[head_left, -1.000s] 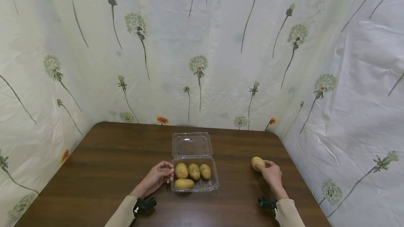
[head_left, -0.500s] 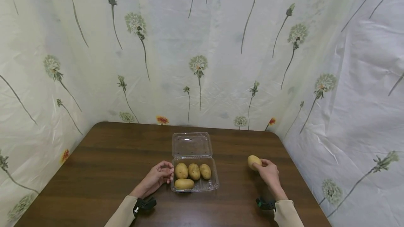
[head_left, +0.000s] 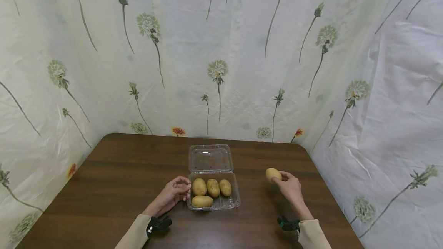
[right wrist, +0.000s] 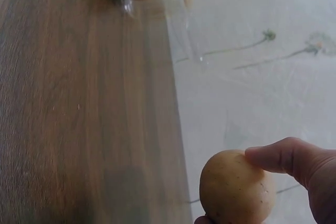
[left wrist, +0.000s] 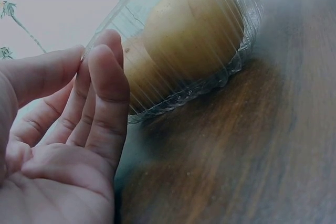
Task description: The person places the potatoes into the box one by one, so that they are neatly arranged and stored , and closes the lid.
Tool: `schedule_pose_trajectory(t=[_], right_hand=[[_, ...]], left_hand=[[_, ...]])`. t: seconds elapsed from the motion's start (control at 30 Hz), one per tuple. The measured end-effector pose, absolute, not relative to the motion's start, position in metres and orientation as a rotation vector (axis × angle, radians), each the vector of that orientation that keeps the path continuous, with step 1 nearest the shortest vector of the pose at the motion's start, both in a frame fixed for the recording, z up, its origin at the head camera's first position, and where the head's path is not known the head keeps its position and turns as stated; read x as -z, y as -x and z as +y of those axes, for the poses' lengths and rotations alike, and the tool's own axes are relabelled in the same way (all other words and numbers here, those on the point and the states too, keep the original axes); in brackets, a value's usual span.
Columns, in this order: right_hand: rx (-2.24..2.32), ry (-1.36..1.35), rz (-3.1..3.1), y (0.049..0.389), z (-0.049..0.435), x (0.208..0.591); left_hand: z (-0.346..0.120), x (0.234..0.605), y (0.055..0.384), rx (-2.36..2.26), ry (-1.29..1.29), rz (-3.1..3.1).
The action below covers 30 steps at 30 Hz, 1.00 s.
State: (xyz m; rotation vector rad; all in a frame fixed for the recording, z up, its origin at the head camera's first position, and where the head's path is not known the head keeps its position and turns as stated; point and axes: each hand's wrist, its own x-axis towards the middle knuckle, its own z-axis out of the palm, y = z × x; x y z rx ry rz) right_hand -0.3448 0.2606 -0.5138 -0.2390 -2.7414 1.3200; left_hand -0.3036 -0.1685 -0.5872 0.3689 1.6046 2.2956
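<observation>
A clear plastic clamshell container [head_left: 228, 203] lies on the table with its lid [head_left: 211, 158] folded back. Several potatoes [head_left: 199, 187] sit inside it: three in a row at the back, one lying across the front left. My left hand [head_left: 172, 194] pinches the container's left rim between thumb and fingers; the left wrist view shows the thumb tip [left wrist: 76, 53] on that edge. To the right, my right hand [head_left: 290, 188] grips another potato [right wrist: 236, 187], held over the table. Its thumb [right wrist: 283, 156] presses on the potato from one side.
The brown wooden table [head_left: 131, 172] ends at a back edge against a pale curtain [head_left: 242, 87] printed with dandelions. The curtain also hangs along the left and right sides. A black band [head_left: 159, 224] with a device is strapped on each wrist.
My right hand has moved left with its potato, closer to the container and slightly farther back. The left hand and the container have stayed in place.
</observation>
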Motion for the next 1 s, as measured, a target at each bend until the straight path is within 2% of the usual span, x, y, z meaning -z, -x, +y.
schedule_pose_trajectory(t=[1.0], right_hand=[[-1.376,-0.041,-2.754,0.326,0.203,0.496]], left_hand=[[-0.167,0.585,0.303,-2.298,-0.309,1.609]])
